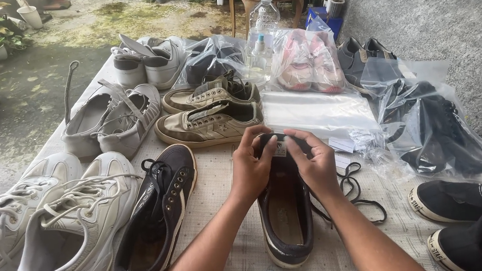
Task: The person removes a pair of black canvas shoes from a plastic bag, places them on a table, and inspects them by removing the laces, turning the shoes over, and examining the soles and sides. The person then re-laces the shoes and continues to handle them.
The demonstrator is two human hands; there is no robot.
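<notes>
Dark shoe (286,219) is gripped at the tongue by left hand (251,167) & right hand (316,163). Its mate (156,217) is laid just beside, w/ laces tied.

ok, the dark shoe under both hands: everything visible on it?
The dark sneaker lies flat on the woven table cover, heel toward the camera, opening up, brownish insole showing. Pale sole edge, upper looks like canvas. The left hand and right hand grip its tongue near the toe. A loose black lace trails to its right.

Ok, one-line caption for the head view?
Both hands, left and right, grip a dark sneaker's tongue on a shoe-covered table.
</notes>
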